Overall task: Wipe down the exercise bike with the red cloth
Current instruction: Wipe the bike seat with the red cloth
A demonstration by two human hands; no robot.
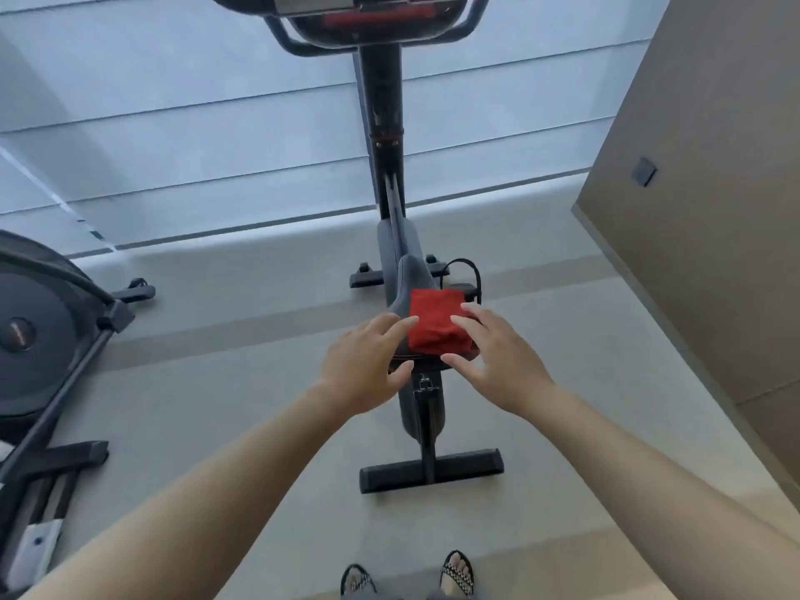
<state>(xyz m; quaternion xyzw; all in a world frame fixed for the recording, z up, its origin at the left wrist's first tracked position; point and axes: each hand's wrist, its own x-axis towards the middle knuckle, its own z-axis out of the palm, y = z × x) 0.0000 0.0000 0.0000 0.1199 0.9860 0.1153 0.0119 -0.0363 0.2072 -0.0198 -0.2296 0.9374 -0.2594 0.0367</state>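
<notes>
Red cloth [437,322] is lying folded on the saddle [400,305] of the exercise bike [382,101], covering the saddle's rear right part. It is folded into a near-square pad, so no clear long axis is showing. The saddle's own long axis is running straight away from the person toward the handlebar console [376,19].

Key relation: the cloth is sitting between the 2 hands, just ahead of both sets of fingertips.
- Left hand [368,361] is hovering at the saddle's rear left. Its fingers are loosely spread and straight-ish, holding nothing, with the index tip right at the cloth's left edge.
- Right hand [493,357] is hovering at the saddle's rear right, fingers also spread and gripping nothing. Its fingertips are overlapping the cloth's right edge and the thumb is lying along the near edge.
- Cannot tell if either hand is actually touching fabric.
- Right hand is looking nearer and better placed to pinch the cloth, judging from the overlap.

Wiping is looking not yet begun, since the cloth is sitting neatly folded.

No containers in view.

Also around the saddle: a pedal [465,281] with strap is just beyond its right side, the rear stabiliser [433,469] is lying on the floor below and behind it, and a second machine [34,331] is standing well apart to its left.
</notes>
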